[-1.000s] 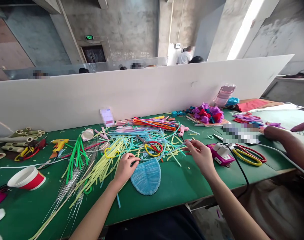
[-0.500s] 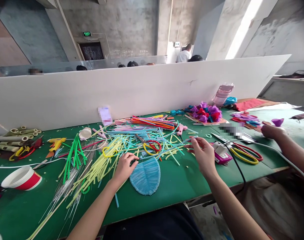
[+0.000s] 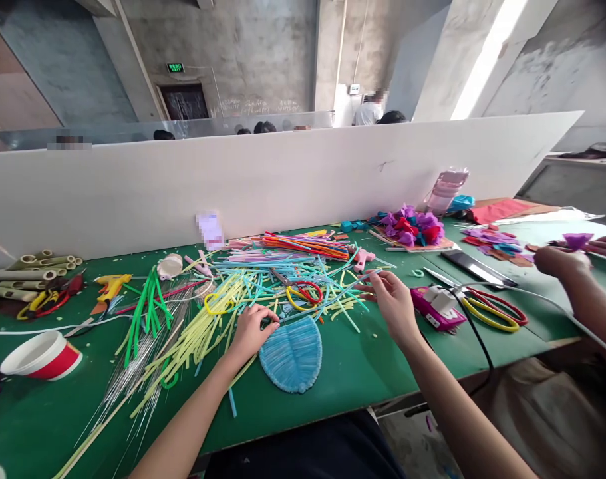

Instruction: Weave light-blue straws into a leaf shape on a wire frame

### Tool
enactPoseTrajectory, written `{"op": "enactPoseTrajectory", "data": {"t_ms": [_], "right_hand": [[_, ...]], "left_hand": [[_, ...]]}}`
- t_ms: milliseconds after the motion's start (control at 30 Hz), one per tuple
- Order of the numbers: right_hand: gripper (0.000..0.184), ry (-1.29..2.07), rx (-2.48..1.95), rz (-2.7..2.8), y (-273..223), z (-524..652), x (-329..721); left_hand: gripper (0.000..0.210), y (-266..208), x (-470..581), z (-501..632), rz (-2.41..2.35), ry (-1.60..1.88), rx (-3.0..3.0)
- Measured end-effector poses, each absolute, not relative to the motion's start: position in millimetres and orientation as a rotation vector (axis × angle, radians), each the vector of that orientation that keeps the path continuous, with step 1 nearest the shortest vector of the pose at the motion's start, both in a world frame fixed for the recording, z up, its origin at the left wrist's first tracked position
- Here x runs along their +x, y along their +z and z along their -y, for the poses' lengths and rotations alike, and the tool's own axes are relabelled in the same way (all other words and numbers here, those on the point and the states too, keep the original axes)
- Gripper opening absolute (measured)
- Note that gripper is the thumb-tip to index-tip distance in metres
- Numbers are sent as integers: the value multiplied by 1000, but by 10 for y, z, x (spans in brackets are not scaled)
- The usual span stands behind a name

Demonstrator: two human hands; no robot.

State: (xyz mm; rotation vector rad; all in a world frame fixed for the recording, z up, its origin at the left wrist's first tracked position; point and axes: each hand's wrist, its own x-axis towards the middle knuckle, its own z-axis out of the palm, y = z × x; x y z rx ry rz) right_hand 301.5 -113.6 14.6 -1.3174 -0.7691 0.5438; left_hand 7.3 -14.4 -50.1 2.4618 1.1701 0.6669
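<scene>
A long blue pipe cleaner (image 3: 327, 299) runs slantwise between my two hands, above the loose stems. My left hand (image 3: 254, 330) is closed in a pinch on its lower end, beside the top of a leaf shape (image 3: 291, 356). That leaf is blue and fuzzy, with a rib down its middle, and lies flat on the table. At the upper right end, the fingers of my right hand (image 3: 393, 303) pinch the same pipe cleaner. Behind my hands lie red-and-yellow-handled scissors (image 3: 305, 293) among a heap of yellow, blue and pink pipe cleaners (image 3: 223, 303).
The green table (image 3: 362, 372) also bears a paper cup (image 3: 42, 356), a yellow glue gun (image 3: 114, 287), wires and bamboo pieces at left. A purple power block (image 3: 437, 311), scissors (image 3: 492, 309) and a phone (image 3: 477, 269) lie right. A co-worker's hands (image 3: 562, 263) hold a purple piece.
My right hand has shifted slightly left, still holding the pipe cleaner. My left hand stays beside the leaf. The co-worker's hands have moved together around the purple piece.
</scene>
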Motion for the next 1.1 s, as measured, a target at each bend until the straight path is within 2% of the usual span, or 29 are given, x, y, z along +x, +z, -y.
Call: {"op": "enactPoseTrajectory", "data": {"t_ms": [100, 333, 400, 567, 733, 967, 1100], "right_hand": [[45, 552, -1322, 796, 161, 1132, 2996], [44, 528, -1320, 881, 176, 1150, 3004], [44, 533, -1330, 909, 175, 1156, 2992], [40, 502, -1355, 996, 172, 1147, 2916], [35, 492, -1395, 1107, 120, 1077, 2855], [39, 575, -1405, 1291, -12, 1033, 2685], [44, 465, -1540, 1476, 25, 1074, 2553]], "left_hand": [[7, -528, 137, 132, -1228, 637, 2489], [18, -425, 203, 331, -1251, 647, 2628], [24, -376, 191, 395, -1206, 672, 2662], [26, -338, 144, 433, -1067, 635, 2688], [25, -292, 84, 362, -957, 606, 2684], [21, -167, 10, 289, -870, 496, 2422], [20, -155, 51, 302, -870, 615, 2555]]}}
